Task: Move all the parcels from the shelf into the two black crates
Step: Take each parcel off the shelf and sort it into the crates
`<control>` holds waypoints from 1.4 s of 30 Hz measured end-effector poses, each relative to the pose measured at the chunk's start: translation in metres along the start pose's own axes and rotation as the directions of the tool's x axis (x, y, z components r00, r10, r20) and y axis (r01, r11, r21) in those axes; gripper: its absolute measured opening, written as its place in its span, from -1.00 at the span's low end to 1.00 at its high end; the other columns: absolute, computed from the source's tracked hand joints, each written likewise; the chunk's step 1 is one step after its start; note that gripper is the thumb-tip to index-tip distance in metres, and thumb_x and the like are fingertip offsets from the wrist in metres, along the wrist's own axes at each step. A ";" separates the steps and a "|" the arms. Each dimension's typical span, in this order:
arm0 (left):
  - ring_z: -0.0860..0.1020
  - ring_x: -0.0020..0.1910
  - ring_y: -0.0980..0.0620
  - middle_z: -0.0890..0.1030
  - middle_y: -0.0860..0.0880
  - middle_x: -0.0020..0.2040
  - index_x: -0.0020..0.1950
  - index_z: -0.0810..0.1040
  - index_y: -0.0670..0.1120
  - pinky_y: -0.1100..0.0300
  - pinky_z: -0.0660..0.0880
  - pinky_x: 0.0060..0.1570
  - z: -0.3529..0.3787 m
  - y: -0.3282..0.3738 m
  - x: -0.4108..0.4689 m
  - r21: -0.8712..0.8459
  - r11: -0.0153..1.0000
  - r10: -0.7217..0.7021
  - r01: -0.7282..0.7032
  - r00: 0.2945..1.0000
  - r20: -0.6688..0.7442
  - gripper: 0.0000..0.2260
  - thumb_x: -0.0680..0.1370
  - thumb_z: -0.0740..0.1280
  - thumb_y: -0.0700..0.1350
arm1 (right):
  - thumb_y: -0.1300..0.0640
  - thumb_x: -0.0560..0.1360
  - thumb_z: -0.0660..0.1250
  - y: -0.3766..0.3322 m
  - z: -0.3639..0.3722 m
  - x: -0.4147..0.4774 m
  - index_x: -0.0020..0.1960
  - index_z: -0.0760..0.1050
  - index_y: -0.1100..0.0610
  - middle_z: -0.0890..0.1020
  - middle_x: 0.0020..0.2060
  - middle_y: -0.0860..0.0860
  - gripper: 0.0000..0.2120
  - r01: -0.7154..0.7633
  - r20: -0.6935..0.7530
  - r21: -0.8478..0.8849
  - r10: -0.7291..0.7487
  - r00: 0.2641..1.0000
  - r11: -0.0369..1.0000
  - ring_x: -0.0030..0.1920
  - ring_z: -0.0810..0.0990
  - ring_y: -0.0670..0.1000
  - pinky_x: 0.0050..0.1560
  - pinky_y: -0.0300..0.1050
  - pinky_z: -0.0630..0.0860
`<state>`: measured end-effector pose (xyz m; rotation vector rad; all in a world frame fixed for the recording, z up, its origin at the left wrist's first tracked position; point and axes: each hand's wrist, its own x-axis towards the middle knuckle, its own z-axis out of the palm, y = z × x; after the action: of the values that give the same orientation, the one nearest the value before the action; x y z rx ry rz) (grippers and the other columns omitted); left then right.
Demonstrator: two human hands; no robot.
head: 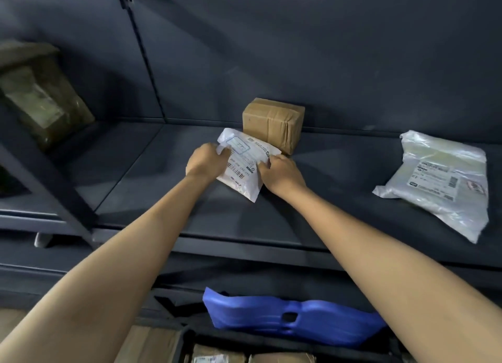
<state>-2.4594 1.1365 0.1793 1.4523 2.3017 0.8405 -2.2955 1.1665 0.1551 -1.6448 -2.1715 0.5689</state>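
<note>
At the far left, in the neighbouring bay, a blurred greenish-brown parcel [40,96] leans against the back wall; a dark slanted post stands between it and the main bay of the shelf [163,199]. Toward the middle, the left hand [206,159] grips the left edge of a white mailer [244,164], its fingers curled over the top face near the printed label; the mailer lies flat on the shelf board, label upward, and its far corner touches a brown taped box [273,123] that stands just behind it, near the back wall. The right hand [279,172] pinches the right edge of the same mailer, fingers bent onto it. Below the shelf, near the bottom edge of the view, a blue plastic piece [293,319] lies over the far rim of a black crate [190,338]; brown parcels [217,357] are partly visible inside the crate. At the far right of the shelf, well apart from the hands, a clear plastic bag parcel [440,180] lies flat with a white label on top.
</note>
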 end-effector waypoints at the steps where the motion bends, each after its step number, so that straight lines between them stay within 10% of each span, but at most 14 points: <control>1: 0.43 -0.28 -0.04 0.43 0.02 -0.37 -0.37 0.33 -0.07 0.21 0.29 -0.40 -0.002 0.000 -0.006 -0.049 0.999 -0.004 0.003 1.000 -0.018 -0.65 0.58 0.18 0.04 | -0.06 0.61 0.06 -0.001 -0.002 -0.005 0.14 0.46 0.22 0.48 0.25 0.15 -0.61 -0.002 0.006 0.051 0.002 1.000 0.999 0.26 0.40 0.18 0.18 0.02 0.37; 4: 0.42 -0.28 -0.05 0.46 0.00 -0.34 -0.30 0.45 -0.14 0.16 0.37 -0.27 -0.007 -0.003 -0.031 -0.208 0.978 -0.031 0.016 0.997 -0.072 -0.69 0.57 0.25 0.02 | 0.02 0.58 0.16 -0.003 -0.009 -0.024 -0.11 0.39 0.11 0.54 -0.05 0.05 -0.81 0.052 -0.048 0.311 -0.039 0.998 0.949 -0.02 0.49 0.07 -0.07 -0.10 0.34; 6: 0.47 -0.23 -0.05 0.53 -0.06 -0.24 -0.13 0.55 -0.20 0.10 0.44 -0.19 -0.009 -0.004 -0.055 -0.351 0.936 -0.052 0.009 0.992 -0.114 -0.72 0.56 0.28 0.02 | 0.07 0.56 0.24 -0.005 -0.017 -0.042 0.09 0.47 0.10 0.58 0.01 -0.03 -0.85 0.079 -0.110 0.508 -0.026 0.994 0.858 -0.01 0.52 -0.02 -0.02 -0.15 0.39; 11: 0.57 -0.18 0.04 0.63 0.03 -0.16 0.01 0.60 -0.13 0.14 0.50 -0.17 -0.013 0.006 -0.136 -0.575 0.815 -0.049 -0.069 0.981 -0.189 -0.78 0.56 0.29 0.00 | 0.01 0.50 0.39 -0.004 -0.038 -0.104 0.23 0.49 0.10 0.66 0.09 -0.01 -0.66 -0.114 0.099 0.915 0.058 0.993 0.386 0.04 0.66 -0.03 0.10 -0.06 0.57; 15: 0.63 0.03 0.05 0.66 0.02 0.05 0.21 0.57 -0.05 0.09 0.58 0.05 -0.013 0.010 -0.206 -0.697 0.715 -0.058 -0.047 0.990 -0.126 -0.71 0.55 0.32 0.03 | 0.04 0.47 0.43 0.015 -0.048 -0.164 0.07 0.61 0.08 0.71 -0.03 0.00 -0.79 -0.125 0.142 0.913 -0.015 0.990 0.388 -0.08 0.70 -0.05 -0.08 -0.13 0.63; 23: 0.68 -0.12 0.16 0.71 0.08 -0.06 0.23 0.55 -0.05 0.35 0.56 -0.30 -0.004 0.000 -0.328 -0.782 0.612 -0.025 0.117 0.991 0.129 -0.70 0.51 0.40 -0.02 | 0.08 0.47 0.43 0.063 -0.054 -0.283 0.03 0.62 0.02 0.72 -0.05 -0.05 -0.85 -0.117 0.136 0.891 -0.011 0.991 0.439 -0.05 0.69 -0.06 -0.10 -0.19 0.60; 28: 0.68 -0.02 -0.03 0.69 -0.05 0.04 0.30 0.48 -0.09 -0.03 0.62 0.00 0.000 -0.011 -0.382 -0.741 0.614 -0.001 0.272 0.939 0.344 -0.58 0.50 0.40 0.04 | 0.14 0.46 0.43 0.080 -0.050 -0.350 0.09 0.60 0.12 0.70 -0.01 0.06 -0.79 -0.162 0.166 0.869 0.033 0.986 0.468 0.01 0.68 0.05 0.04 -0.01 0.61; 32: 0.69 -0.06 -0.03 0.71 -0.07 0.01 0.17 0.55 -0.13 0.14 0.61 -0.21 0.001 -0.016 -0.418 -0.764 0.554 0.050 0.330 0.903 0.426 -0.70 0.51 0.41 -0.02 | 0.11 0.44 0.45 0.087 -0.050 -0.398 0.06 0.61 0.10 0.72 -0.05 0.01 -0.80 -0.166 0.173 0.852 0.034 0.984 0.496 -0.06 0.70 -0.01 -0.09 -0.16 0.63; 42: 0.69 -0.04 -0.06 0.72 -0.06 -0.03 0.09 0.59 -0.15 -0.02 0.62 -0.06 0.018 -0.035 -0.505 -0.838 0.432 0.029 0.333 0.924 0.382 -0.71 0.43 0.49 -0.07 | 0.02 0.30 0.48 0.116 -0.030 -0.511 0.01 0.60 0.16 0.72 -0.05 0.10 -0.66 -0.340 0.301 0.910 0.185 0.935 0.236 -0.09 0.71 0.04 -0.13 -0.08 0.66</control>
<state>-2.2483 0.6809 0.1129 0.7525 1.2545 1.3285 -2.0525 0.7051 0.1007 -1.1751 -1.0014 1.7239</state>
